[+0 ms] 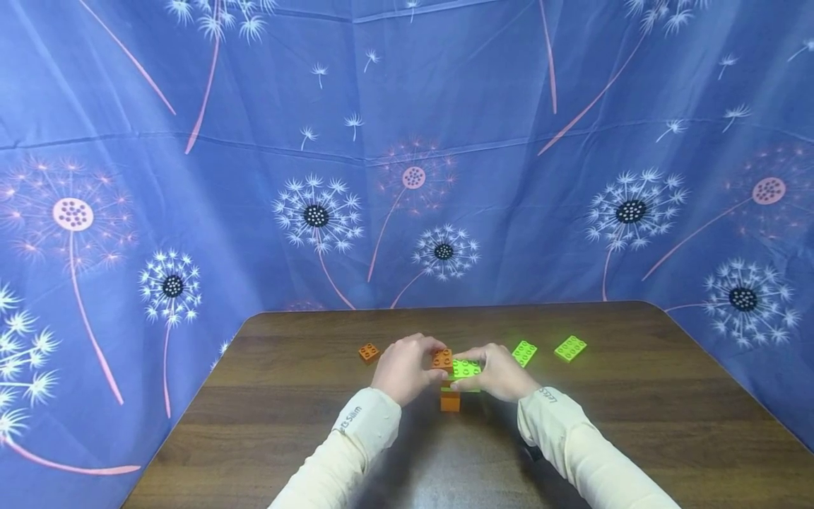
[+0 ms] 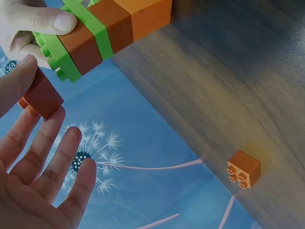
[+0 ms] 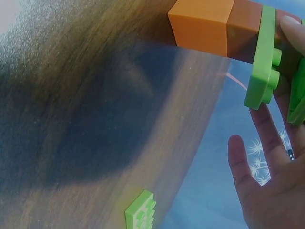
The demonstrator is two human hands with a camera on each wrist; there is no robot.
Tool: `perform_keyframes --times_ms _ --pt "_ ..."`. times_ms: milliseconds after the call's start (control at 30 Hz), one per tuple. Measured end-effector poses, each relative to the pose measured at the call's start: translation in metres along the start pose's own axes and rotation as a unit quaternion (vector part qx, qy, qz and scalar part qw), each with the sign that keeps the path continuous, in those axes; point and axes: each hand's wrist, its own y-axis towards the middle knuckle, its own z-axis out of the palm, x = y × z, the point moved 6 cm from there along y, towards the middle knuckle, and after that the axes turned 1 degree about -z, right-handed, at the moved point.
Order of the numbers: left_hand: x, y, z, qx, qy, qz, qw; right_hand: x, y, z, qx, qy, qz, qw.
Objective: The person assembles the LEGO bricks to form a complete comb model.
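My left hand (image 1: 405, 369) pinches a brown-orange toy brick (image 2: 45, 95) between thumb and fingertips, its other fingers spread. That brick is right beside the top of a stack of toy bricks. From the bottom, the stack has a bright orange brick (image 3: 200, 26), a brown-orange brick (image 3: 242, 31), a green plate (image 3: 259, 71), another brown-orange brick (image 2: 81, 50) and a top green plate (image 2: 61, 57). My right hand (image 1: 504, 372) grips the stack's upper part, thumb on the upper brown-orange brick. The right fingers partly hide behind the stack in the left wrist view.
A loose brown-orange brick (image 1: 368, 353) lies on the wooden table (image 1: 286, 424), left of the hands. Two green plates lie to the right, a nearer one (image 1: 524, 353) and a farther one (image 1: 569, 348). Behind the table hangs a blue dandelion-print cloth (image 1: 509, 155).
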Motion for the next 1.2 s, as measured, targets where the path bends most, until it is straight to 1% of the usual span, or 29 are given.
perform_keyframes --times_ms 133,367,567,833,933,1067,1200 --pt "-0.002 0.002 0.002 0.004 0.003 0.003 1.0 -0.001 0.001 0.001 0.002 -0.005 -0.007 1.0" --pt "-0.001 0.004 0.008 0.013 0.008 -0.002 0.9999 -0.004 0.002 0.002 -0.003 -0.006 -0.006 1.0" --pt "-0.004 0.006 0.009 0.009 0.017 0.006 0.9998 -0.004 0.002 0.002 0.001 -0.01 -0.014 0.9999" --pt "-0.01 0.01 0.01 -0.002 0.062 0.024 0.9978 -0.006 0.003 0.002 0.002 -0.007 0.001 1.0" --pt "-0.015 0.011 0.011 -0.004 0.095 0.034 0.9949 -0.005 0.004 0.002 0.007 -0.011 -0.008 0.9999" --pt "-0.023 0.012 0.012 -0.014 0.143 0.042 0.9887 -0.003 0.005 0.003 0.016 -0.01 -0.019 0.9996" --pt "-0.028 0.014 0.01 -0.018 0.162 0.036 0.986 -0.002 0.004 0.003 0.01 -0.012 -0.024 0.9996"
